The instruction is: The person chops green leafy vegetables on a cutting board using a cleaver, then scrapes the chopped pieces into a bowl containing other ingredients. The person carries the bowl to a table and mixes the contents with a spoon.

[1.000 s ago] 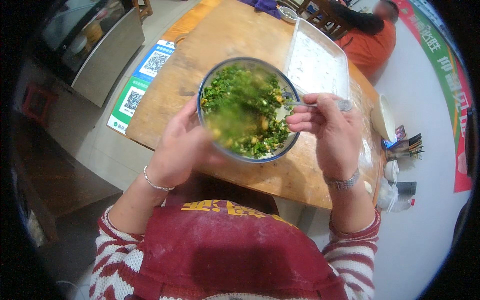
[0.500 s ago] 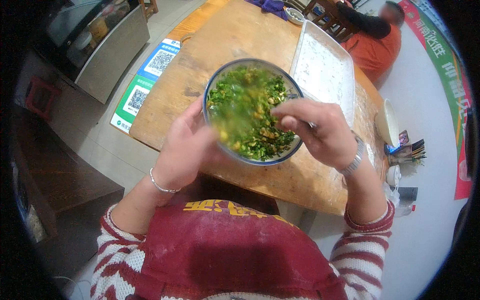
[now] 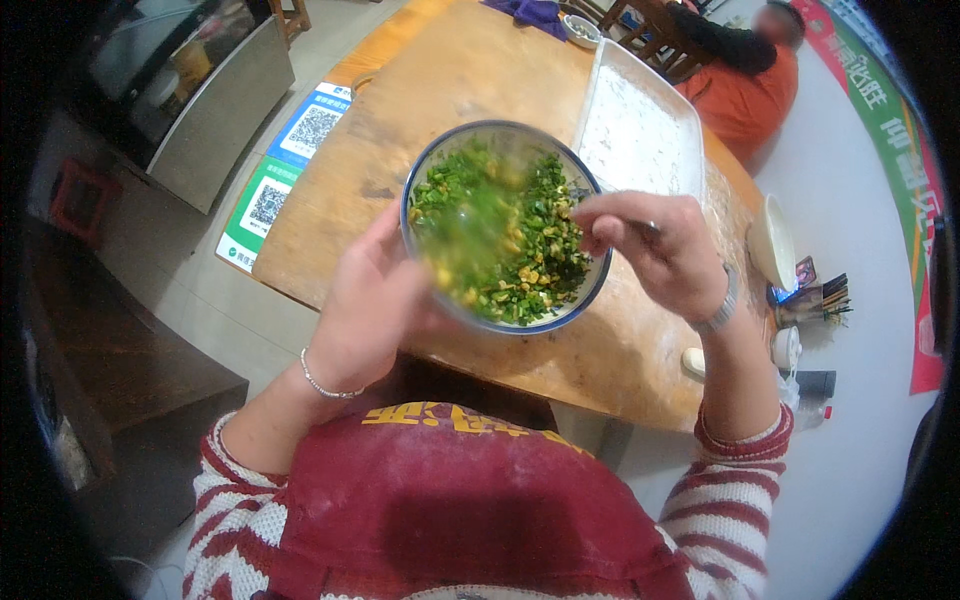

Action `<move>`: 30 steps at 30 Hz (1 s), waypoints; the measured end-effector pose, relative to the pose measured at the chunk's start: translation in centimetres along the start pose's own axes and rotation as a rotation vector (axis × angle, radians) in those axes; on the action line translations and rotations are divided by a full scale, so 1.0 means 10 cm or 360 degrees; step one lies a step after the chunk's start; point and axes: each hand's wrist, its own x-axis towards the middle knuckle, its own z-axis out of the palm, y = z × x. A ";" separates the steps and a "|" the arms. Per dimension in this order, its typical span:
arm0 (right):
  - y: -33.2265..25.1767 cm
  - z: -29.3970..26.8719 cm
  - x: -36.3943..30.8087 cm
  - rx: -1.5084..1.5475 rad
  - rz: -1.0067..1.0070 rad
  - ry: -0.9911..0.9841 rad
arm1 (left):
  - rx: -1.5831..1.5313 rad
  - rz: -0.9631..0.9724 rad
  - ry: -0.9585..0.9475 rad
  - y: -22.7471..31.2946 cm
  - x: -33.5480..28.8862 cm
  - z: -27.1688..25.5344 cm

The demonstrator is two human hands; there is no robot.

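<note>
A white bowl (image 3: 596, 292) with a blue rim is held up over the wooden table, tilted a little toward me. Chopped green leaves (image 3: 545, 235) mixed with yellow bits fill it; the left part is smeared by motion. My left hand (image 3: 375, 300) grips the bowl's left side, thumb near the rim, its fingers partly hidden and blurred. Over the right rim, my right hand (image 3: 655, 250) is closed around a thin metal-handled utensil (image 3: 651, 228). Only the handle's end shows; its working end is lost among the blurred leaves.
A floury white tray (image 3: 640, 130) lies on the wooden table (image 3: 330, 225) behind the bowl. At the right are a pale bowl (image 3: 772, 245), a holder of dark sticks (image 3: 832, 300) and a small white lump (image 3: 693, 362). A person in orange (image 3: 745, 100) sits at the far right.
My right hand has moved slightly right and down, showing more of the utensil's handle. The leaves in the bowl have shifted. My left hand keeps its hold on the bowl.
</note>
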 end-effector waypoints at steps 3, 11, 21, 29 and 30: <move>-0.06 -0.15 -0.15 0.0188 0.0025 0.0089 | 0.0038 -0.0022 -0.0034 -0.03 0.00 0.06; 0.36 -0.45 -0.09 0.0128 -0.0028 0.0151 | 0.0015 0.0025 0.0038 -0.10 -0.02 0.27; 0.14 0.06 -0.60 0.1340 0.1123 0.0590 | -0.0072 0.0061 0.0068 -0.21 -0.02 0.38; -0.09 -0.02 -0.28 0.1333 0.1029 0.0738 | -0.0080 0.0102 -0.0014 -0.13 0.01 0.43; -0.13 -0.06 -0.26 0.1286 0.0906 0.0732 | -0.0069 0.0085 0.0002 -0.13 0.01 0.42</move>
